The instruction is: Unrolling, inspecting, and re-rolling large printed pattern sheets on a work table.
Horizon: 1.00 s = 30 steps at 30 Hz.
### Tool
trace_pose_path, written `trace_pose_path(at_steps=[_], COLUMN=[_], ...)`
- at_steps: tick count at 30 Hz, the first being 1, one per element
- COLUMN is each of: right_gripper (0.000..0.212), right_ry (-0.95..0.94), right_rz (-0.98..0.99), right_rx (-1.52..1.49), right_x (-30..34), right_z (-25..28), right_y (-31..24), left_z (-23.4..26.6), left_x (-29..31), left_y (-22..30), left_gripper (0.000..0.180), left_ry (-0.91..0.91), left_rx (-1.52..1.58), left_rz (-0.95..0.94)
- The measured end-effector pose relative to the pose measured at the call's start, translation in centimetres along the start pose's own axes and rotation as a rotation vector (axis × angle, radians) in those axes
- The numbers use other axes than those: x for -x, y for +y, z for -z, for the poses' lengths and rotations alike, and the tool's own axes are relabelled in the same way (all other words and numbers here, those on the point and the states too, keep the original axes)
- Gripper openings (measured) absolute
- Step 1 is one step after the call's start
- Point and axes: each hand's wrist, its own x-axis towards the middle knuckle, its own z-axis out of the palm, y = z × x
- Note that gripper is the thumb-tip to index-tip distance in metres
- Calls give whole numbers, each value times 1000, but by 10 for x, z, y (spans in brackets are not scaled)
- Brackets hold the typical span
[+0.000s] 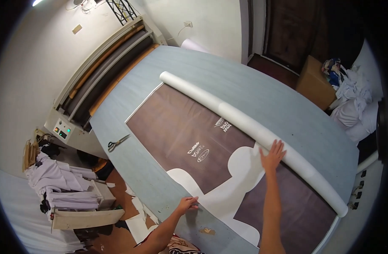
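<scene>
A large sheet of printed paper (160, 120), dark brown panels with white areas between them, lies across the table. Its far side runs into a long white paper roll (228, 112) that slants from upper left to lower right. My right hand (272, 157) rests on the roll with fingers spread, palm down, holding nothing. At the sheet's near edge, my left hand (188, 205) is closed, thumb and fingers pinching the paper's border. Black-handled scissors (118, 143) lie on the table, left of the sheet.
The blue-grey table (139, 163) reaches a roller heat press (113, 67) at the far left. White cloth is heaped on a rack (60, 182) at left. A cardboard box (316, 82) and a fabric pile (357, 97) stand at far right. Paper scraps (137, 211) litter the floor.
</scene>
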Motion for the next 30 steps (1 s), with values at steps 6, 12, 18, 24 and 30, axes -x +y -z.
trace_pose_path(at_steps=[6, 12, 18, 24, 30], right_gripper=[105, 88, 77, 92, 102], right_ry=[-343, 15, -492, -105, -356], right_rz=[-58, 29, -74, 45, -10], right_rx=[-158, -274, -231, -87, -145], right_x=[98, 72, 64, 175, 288], right_z=[64, 91, 71, 90, 144], right_y=[-58, -54, -24, -76, -123], left_z=[15, 8, 2, 9, 11], left_x=[-12, -13, -5, -3, 1], left_y=[-8, 6, 4, 0, 2], left_gripper=[41, 38, 35, 38, 37], left_ry=[-7, -2, -10, -34, -63], left_rx=[-25, -18, 31, 60, 35], left_rz=[-41, -9, -17, -48, -31])
